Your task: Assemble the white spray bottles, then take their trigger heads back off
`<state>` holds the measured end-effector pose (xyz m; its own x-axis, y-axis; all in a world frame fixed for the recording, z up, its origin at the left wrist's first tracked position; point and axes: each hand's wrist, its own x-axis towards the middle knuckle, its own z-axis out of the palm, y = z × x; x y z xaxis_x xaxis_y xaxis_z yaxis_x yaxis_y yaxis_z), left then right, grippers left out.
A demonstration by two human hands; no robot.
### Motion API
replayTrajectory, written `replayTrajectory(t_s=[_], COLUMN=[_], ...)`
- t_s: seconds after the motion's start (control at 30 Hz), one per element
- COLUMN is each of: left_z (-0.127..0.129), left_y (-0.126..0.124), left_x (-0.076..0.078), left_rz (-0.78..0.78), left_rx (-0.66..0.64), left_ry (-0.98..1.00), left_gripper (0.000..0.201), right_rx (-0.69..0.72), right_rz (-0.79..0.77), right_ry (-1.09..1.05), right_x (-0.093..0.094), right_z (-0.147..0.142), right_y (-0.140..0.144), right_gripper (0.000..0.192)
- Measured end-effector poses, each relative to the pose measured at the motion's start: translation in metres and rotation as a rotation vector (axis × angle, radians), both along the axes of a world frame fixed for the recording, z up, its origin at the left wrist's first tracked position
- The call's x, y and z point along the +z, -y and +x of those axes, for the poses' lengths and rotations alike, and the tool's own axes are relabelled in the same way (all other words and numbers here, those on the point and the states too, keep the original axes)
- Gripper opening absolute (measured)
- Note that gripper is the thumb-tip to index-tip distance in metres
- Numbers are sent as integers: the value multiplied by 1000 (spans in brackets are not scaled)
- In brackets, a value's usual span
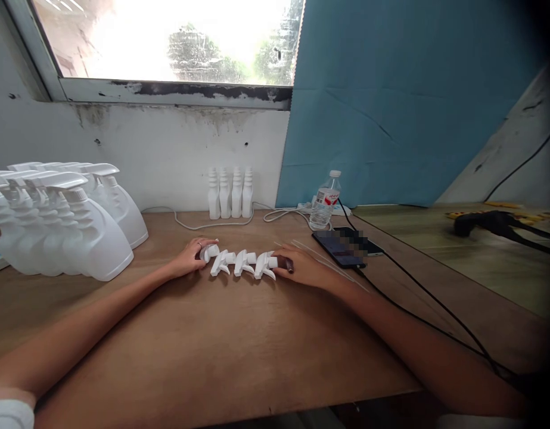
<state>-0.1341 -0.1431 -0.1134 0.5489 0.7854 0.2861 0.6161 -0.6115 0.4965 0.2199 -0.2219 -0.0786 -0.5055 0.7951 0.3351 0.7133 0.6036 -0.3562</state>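
Several white trigger spray heads (pixel 244 263) lie in a slanting row on the brown table, between my two hands. At the row's left end, my left hand (pixel 192 259) is closed around the leftmost spray head (pixel 207 252), with a ring on one finger. My right hand (pixel 304 267) holds the rightmost spray head (pixel 266 265) at its right end, fingers curled at it. A dark patch shows at the right fingers; I cannot make out what it is. Thin clear tubes (pixel 326 260) lie on the table by my right hand and wrist.
Large white bottles (pixel 100 238) with trigger tops stand at the left. Several small white bottles (pixel 225 199) line the wall. A water bottle (pixel 323 205), phones (pixel 337 249) and black cables (pixel 418 292) occupy the right side. A white cable (pixel 198 227) runs along the back.
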Motion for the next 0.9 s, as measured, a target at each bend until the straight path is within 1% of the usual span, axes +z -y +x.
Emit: replayTrajectory(t_s=[0.07, 0.17, 0.23, 0.3, 0.43, 0.53, 0.6, 0.73, 0.9], left_z=[-1, 0, 1, 3, 8, 10, 12, 17, 29], left_y=[0, 4, 8, 13, 22, 25, 27, 30, 38], left_x=[0, 2, 5, 9, 13, 13, 13, 11, 11], left_rz=[-20, -28, -20, -3, 49, 85, 103, 142, 155], left_rx=[-43, -58, -53, -50, -81, -97, -103, -114, -84], left_ry=[50, 122, 146, 142, 97, 58, 30, -22, -55], left_gripper=[71, 57, 46, 41, 43, 47, 51, 55, 56], right_rx=[-8, -34, -68, -92, -89, -49, -6, 48, 9], right_rz=[21, 45, 66, 77, 76, 84, 90, 81, 40], right_ry=[-32, -78, -121, -158, -219, -252, -254, -242, -265], right_x=[5, 13, 16, 16, 10, 4, 0, -5, -4], right_z=[0, 1, 0, -3, -21, -37, -47, -58, -64], right_y=[1, -4, -16, -33, -75, -94, -97, -93, -95], right_gripper=[21, 23, 26, 27, 28, 29, 28, 26, 42])
